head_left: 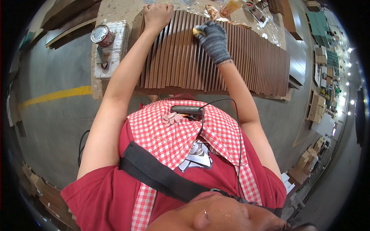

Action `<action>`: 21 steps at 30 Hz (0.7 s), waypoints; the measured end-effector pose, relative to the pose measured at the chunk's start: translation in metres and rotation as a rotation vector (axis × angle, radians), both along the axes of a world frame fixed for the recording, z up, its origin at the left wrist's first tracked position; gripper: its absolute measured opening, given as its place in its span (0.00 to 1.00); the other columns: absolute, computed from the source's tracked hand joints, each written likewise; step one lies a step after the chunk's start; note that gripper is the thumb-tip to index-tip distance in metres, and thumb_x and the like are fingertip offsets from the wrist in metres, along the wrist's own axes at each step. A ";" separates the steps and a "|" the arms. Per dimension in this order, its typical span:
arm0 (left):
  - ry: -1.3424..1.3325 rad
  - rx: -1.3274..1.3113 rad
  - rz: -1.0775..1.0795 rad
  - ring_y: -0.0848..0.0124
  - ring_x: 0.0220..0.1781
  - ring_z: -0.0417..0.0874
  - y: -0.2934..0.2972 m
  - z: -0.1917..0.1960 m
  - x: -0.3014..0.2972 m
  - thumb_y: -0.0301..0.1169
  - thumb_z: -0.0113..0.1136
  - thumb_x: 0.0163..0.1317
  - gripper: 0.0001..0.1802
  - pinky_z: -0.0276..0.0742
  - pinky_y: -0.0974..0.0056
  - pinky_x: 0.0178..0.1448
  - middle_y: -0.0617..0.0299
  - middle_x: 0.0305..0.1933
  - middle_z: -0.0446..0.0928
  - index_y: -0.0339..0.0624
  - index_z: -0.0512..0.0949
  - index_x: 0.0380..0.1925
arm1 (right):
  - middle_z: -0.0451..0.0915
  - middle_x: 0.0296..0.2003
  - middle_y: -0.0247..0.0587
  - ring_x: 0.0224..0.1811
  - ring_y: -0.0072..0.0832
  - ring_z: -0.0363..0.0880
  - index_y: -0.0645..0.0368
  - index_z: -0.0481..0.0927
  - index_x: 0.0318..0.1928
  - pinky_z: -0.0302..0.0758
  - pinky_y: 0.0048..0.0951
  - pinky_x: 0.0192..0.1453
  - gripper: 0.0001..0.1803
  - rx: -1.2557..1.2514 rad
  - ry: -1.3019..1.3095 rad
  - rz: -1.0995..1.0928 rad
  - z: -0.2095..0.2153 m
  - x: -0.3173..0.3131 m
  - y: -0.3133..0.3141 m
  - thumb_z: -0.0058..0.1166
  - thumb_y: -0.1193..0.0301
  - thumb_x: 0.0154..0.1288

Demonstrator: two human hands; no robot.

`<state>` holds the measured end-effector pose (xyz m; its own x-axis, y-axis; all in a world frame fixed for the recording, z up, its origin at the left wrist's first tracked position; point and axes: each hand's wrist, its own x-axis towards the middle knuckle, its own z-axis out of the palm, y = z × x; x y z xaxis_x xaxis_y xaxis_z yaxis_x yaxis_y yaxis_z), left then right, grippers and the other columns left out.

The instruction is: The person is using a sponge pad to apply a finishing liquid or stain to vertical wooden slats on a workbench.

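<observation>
Nearest the camera, at the lower edge: part of the person's face [227,215]. Just beyond, a black strap [162,173] across a red shirt [94,192] and red-and-white checked apron [154,133].

Farther out, on a paint-spattered tabletop [119,9]: brown strips [254,57], side by side in a wide row, ends toward the body.

Left grip [158,17]: bare, fingers curled under, at the row's far left end; cannot tell whether around anything.

Right grip [214,41]: in a grey knit glove, closed on a small yellowish pad [198,31], at the far middle of the row.

Left of the strips: white-covered block [117,48] beneath a paint-smeared tin [103,35]. Beyond: orange-tinted bottle [231,7], tilted.
</observation>
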<state>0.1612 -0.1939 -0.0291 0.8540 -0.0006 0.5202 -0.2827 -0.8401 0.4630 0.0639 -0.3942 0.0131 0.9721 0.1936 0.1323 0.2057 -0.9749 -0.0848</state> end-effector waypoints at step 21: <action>-0.182 0.456 -0.029 0.55 0.37 0.80 0.024 0.009 -0.009 0.30 0.51 0.59 0.06 0.71 0.44 0.47 0.53 0.31 0.79 0.43 0.77 0.32 | 0.82 0.36 0.54 0.41 0.44 0.81 0.64 0.84 0.35 0.77 0.39 0.47 0.20 0.283 0.037 -0.009 0.043 0.098 -0.014 0.67 0.59 0.51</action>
